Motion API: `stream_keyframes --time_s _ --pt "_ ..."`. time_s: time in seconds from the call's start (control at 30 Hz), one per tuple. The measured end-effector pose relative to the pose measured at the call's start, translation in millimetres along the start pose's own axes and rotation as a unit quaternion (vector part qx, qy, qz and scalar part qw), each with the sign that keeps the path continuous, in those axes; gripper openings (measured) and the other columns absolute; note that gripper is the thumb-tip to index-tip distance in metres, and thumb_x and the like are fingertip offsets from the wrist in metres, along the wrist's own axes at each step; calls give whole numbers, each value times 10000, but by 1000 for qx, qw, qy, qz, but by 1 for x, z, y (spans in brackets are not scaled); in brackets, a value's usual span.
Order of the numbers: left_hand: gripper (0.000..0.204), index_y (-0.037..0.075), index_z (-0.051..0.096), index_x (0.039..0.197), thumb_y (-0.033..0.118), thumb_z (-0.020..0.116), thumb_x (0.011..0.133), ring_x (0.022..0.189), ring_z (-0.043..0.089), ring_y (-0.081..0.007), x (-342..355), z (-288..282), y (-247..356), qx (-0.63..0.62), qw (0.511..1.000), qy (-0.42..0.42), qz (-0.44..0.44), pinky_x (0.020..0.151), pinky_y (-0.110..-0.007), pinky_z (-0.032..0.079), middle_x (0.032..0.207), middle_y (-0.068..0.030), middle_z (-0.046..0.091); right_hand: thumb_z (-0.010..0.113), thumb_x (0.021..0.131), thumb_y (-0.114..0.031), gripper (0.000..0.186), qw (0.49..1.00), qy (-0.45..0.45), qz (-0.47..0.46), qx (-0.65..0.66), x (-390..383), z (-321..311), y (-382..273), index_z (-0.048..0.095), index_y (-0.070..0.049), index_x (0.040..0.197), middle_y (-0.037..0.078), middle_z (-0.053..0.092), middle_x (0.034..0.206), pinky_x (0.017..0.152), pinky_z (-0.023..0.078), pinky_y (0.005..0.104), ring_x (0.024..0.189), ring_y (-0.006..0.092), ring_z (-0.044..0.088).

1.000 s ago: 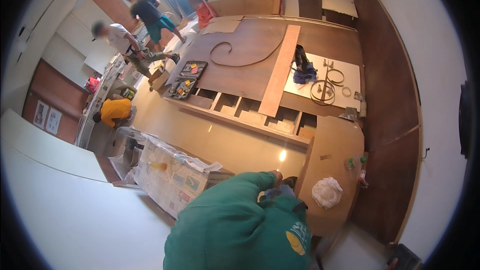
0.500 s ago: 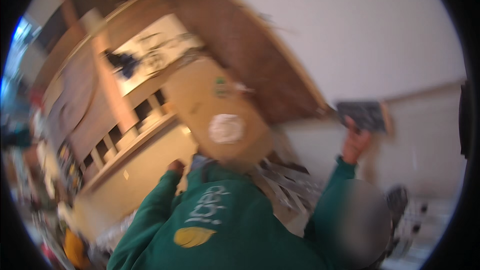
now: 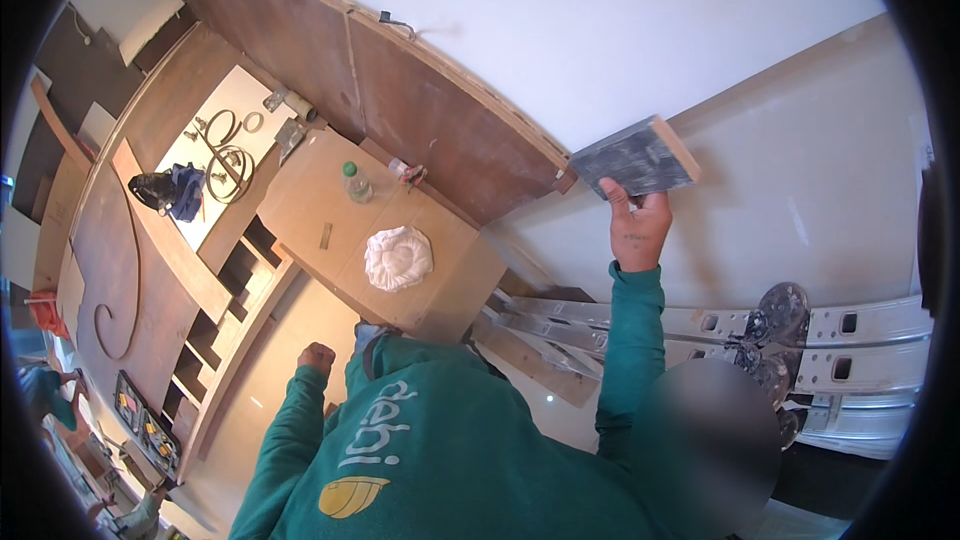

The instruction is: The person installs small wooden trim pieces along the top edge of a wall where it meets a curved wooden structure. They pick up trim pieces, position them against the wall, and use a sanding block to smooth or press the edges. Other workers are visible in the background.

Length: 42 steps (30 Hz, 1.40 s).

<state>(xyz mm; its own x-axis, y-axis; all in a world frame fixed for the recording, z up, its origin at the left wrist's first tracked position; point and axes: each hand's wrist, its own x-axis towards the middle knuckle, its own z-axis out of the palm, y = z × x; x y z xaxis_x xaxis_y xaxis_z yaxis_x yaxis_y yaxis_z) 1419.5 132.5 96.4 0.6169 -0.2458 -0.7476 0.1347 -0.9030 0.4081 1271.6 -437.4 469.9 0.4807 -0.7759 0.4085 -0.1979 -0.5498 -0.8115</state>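
My right hand (image 3: 640,230) grips a sanding block (image 3: 632,162) from its near edge. The block has a dark grey, dust-scuffed face and a bare wooden edge. It lies against the pale wall (image 3: 770,210), close to the end of the brown wooden panel; whether it presses on the wall I cannot tell. My left hand (image 3: 317,358) is closed in a loose fist beside my body, with nothing visible in it. Between my arms stands a cardboard box (image 3: 440,315), with a crumpled white cloth (image 3: 398,258) and a green-capped bottle (image 3: 356,183) on top.
The brown panel (image 3: 440,130) runs along the wall. A metal ladder (image 3: 860,335) lies at the right, near my right arm. A wooden frame with slots (image 3: 235,370) is on the left, beyond it an open tool case (image 3: 145,425). Coiled hoses (image 3: 230,168) lie at the back left.
My right hand has moved up the wall with the sanding block, nearer the panel's end. The view has turned and grown sharper. My left hand stays low and closed.
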Motion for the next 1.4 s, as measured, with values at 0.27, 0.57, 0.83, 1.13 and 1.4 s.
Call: stream_keyframes --time_s 0.27,0.57,0.83,1.13,1.4 --pt "198 61 689 797 240 623 848 486 624 -184 -1 16 -6 -6 994 60 90 486 -360 537 607 -76 628 807 892 -195 452 1000 0 10 21 1 0 1 596 27 1224 110 732 1098 906 523 324 999 183 685" --pt "242 53 684 930 278 733 857 862 684 -349 -36 -11 51 34 973 131 186 789 -439 557 931 -160 702 814 887 -168 442 999 16 24 36 -1 -7 -2 598 44 1208 109 709 1117 918 528 319 1007 175 670" --pt "284 81 706 1098 159 783 836 969 625 -334 -93 -69 380 1 746 231 624 815 -410 532 1058 -115 660 808 887 -122 420 995 94 11 41 -21 -36 -26 614 42 1221 103 698 1137 944 525 326 1033 174 659" --pt "293 189 729 1068 157 794 784 951 595 -222 -120 -48 584 77 601 185 774 776 -343 573 1111 48 683 790 885 -62 384 986 145 69 48 -67 -68 -28 618 40 1212 101 692 1138 972 502 325 1047 176 650" --pt "217 196 739 974 193 793 764 902 596 -194 -96 -34 592 138 547 178 806 747 -318 576 1063 95 709 785 883 -43 360 980 169 95 40 -94 -83 -18 618 41 1190 97 696 1121 961 500 323 1030 168 647"
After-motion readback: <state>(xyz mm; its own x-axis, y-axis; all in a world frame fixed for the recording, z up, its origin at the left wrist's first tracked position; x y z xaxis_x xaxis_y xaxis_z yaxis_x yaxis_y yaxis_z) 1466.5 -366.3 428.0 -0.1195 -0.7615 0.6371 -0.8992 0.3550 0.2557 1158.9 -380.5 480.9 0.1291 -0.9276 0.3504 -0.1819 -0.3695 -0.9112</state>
